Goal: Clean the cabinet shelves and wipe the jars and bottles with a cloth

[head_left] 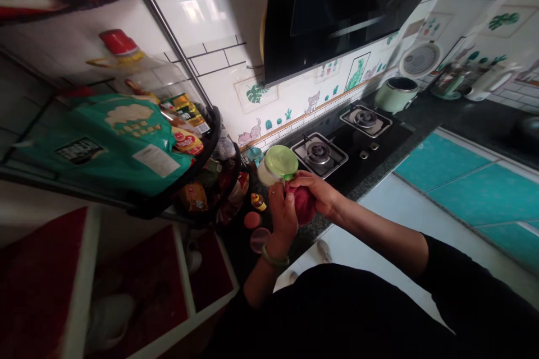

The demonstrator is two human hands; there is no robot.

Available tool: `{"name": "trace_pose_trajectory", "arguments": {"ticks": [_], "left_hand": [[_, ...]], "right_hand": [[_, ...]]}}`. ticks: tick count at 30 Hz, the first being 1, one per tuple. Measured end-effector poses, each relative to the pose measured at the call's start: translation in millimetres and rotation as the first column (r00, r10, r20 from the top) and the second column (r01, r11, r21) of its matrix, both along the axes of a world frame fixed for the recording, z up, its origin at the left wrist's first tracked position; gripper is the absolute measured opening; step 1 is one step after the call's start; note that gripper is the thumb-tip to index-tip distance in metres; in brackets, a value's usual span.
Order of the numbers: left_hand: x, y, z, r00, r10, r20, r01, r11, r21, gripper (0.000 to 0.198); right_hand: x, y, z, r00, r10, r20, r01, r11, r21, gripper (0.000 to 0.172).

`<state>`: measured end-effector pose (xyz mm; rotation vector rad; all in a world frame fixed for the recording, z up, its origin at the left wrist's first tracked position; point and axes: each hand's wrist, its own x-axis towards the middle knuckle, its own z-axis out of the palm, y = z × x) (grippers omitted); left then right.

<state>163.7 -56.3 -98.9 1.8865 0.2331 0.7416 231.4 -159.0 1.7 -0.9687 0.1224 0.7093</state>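
Both my hands are closed around a dark red round thing (304, 205), which looks like a dragon fruit, held above the dark counter edge. My left hand (281, 214) grips its left side and wears a green bangle at the wrist. My right hand (316, 189) wraps over its top and right side. Just behind the hands stands a white container with a light green lid (278, 162).
A two-burner gas stove (342, 138) lies to the right, with a pale green pot (396, 93) beyond it. A tiered black rack (185, 190) holding a green bag (113, 140) and packets stands at the left. Small pink lids (255, 230) lie on the counter.
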Motion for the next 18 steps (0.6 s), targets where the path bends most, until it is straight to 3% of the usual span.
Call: {"name": "trace_pose_trajectory", "arguments": {"ticks": [7,12,18], "left_hand": [[9.5,-1.4,28.4,0.998,-0.069,0.012,0.070,0.997,-0.043,0.040],[8.8,-5.3,35.6,0.997,-0.063,0.037,0.068,0.990,-0.126,0.037],[7.4,-5.1,36.5,0.999,-0.022,0.037,0.027,0.991,-0.134,0.043]], "right_hand": [[-11.5,14.0,-5.7,0.982,-0.149,0.119,0.158,0.985,-0.070,0.039],[-9.1,9.3,-1.1,0.989,-0.108,0.098,0.107,0.994,0.018,0.035],[-8.1,2.6,6.2,0.991,-0.084,0.101,0.076,0.993,0.085,0.026]]}}
